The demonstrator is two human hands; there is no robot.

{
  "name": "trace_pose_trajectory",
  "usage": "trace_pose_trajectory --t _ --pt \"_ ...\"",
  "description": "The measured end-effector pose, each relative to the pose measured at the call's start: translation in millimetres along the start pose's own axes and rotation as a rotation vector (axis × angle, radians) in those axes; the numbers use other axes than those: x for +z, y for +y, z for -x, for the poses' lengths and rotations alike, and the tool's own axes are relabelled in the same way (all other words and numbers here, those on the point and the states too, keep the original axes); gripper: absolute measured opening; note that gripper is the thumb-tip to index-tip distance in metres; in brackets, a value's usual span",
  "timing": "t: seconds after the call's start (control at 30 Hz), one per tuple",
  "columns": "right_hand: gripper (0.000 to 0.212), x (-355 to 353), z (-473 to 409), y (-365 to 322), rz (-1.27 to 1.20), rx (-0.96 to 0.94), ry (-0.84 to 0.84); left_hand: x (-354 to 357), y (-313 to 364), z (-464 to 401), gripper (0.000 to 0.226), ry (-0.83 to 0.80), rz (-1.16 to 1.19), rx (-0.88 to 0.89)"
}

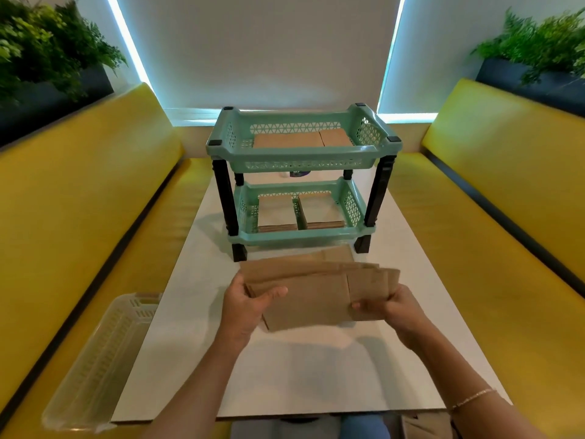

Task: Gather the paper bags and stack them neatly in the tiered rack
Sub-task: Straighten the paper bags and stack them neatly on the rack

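Hands: nearest the camera, the left hand (250, 301) and the right hand (391, 307) each gripped an end of a fanned bundle of brown paper bags (311, 291), thumbs on top and fingers curled beneath, holding it just above the table in front of the rack.
Benches: two yellow benches, one at the left (79, 198) and one at the right (506, 191).
Table: one white table (316, 369) ran between the benches.
Rack: one mint-green tiered rack (300, 182) with black legs stood on the table beyond the bundle; it had two tiers.
Upper tier: two flat stacks of brown bags (302, 140) lay side by side, touching.
Lower tier: two stacks of brown bags (300, 213) lay side by side, a narrow gap between them.
Clear basket: one translucent basket (104, 359) lay on the left bench beside the table's edge; contents could not be told.
Bracelet: one thin chain (473, 399) on the right wrist.
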State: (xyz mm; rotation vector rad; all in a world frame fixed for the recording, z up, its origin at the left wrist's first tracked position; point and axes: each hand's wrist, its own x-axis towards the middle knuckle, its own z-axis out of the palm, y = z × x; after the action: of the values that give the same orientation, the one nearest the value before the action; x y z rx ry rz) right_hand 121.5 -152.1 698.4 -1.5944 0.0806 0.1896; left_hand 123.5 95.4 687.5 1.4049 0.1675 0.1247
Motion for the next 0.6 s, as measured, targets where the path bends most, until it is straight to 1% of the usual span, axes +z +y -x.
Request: trace_pose_trajectory --t 0.07,0.13,0.2,0.33,0.47,0.5,0.6 --pt "0.037 4.5 9.6 13.7 -0.006 0.023 0.115 -1.3 -9.3 13.5 0.046 -0.021 -0.001 -0.018" --pt "0.040 9.4 17.8 24.3 -0.029 0.050 0.158 -0.3 -19.2 24.4 0.041 -0.028 -0.006 -0.039" --pt "0.043 11.9 23.2 30.6 -0.059 0.054 0.167 1.3 -24.8 30.6 0.039 -0.006 -0.006 -0.061" --pt "0.056 14.5 28.2 28.2 -0.067 0.019 0.160 1.7 -25.6 32.1 0.032 0.000 -0.041 -0.048" --pt "0.058 12.3 31.3 20.0 -0.056 -0.006 0.125 -3.5 -22.1 32.4 0.033 -0.002 -0.017 -0.032" --pt "0.056 11.0 32.0 19.4 -0.048 0.002 0.109 -6.2 -22.9 32.2 0.034 -0.004 -0.027 -0.025" --pt "0.039 7.8 33.6 19.7 -0.073 0.039 0.077 -10.9 -24.2 33.2 0.039 -0.030 -0.051 -0.014"
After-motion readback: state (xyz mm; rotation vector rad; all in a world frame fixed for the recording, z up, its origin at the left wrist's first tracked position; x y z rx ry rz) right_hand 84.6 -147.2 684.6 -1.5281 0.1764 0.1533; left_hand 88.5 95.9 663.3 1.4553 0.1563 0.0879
